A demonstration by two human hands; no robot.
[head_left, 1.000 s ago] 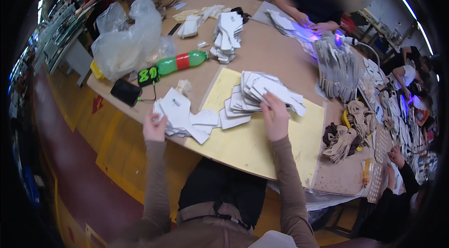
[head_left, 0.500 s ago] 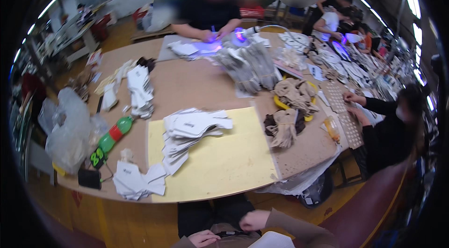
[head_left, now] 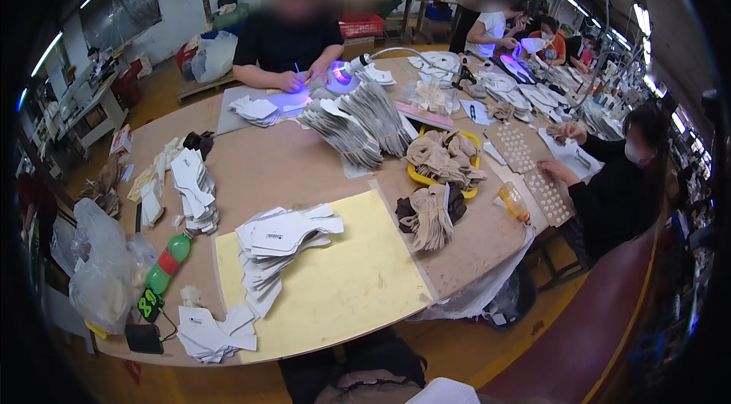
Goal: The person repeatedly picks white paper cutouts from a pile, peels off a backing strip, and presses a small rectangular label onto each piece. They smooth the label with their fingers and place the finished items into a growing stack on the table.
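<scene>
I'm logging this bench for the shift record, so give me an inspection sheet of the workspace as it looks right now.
Surface: large brown worktable, with a yellow mat at its near edge.
Job's things: fanned stack of white cut pieces lying on the mat; a smaller white pile at the mat's left corner.
Clutter: green bottle, clear plastic bag, another white stack, grey fanned pieces, yellow tray of tan pieces.
Grippers: neither of the wearer's hands in view.
Cables: thin black lead by a small black device.
Surroundings: co-workers seated at the far side and at the right; a purple-lit lamp.
</scene>
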